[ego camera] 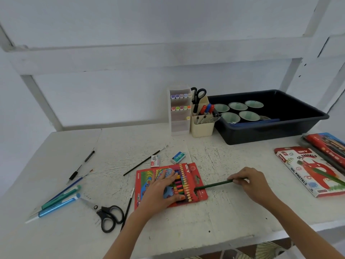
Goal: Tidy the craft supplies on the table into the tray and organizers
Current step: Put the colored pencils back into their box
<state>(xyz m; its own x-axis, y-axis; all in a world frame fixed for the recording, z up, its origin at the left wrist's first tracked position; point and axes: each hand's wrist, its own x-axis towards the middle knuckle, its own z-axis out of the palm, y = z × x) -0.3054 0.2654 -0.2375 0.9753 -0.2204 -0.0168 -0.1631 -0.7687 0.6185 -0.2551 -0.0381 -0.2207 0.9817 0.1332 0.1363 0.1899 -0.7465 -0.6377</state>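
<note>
Table (214, 217): white, worn, craft supplies scattered across it.

Left hand (162, 189): lay flat, fingers spread wide, pressing on the red pencil box (194, 176) at table centre; nothing gripped.

Right hand (251, 182): fingers pinched narrow on one end of a green pencil (214, 184); the pencil's other end met the box's right edge.

Scissors (107, 214): black-handled, lay left of the box, near the front edge.

Brushes (144, 161): thin, black; one lay behind the box, another at its left side.

Pens (57, 201): blue and teal, grouped at far left.

Two small boxes (178, 157): lay just behind the pencil box.

Pastel box (309, 169): at right, beside another flat pack.

Tray (270, 131): dark, at back right, held pale round cups (249, 115).

Organizers (201, 126): clear marker rack and cream holder, just left of the tray, touching each other.
</note>
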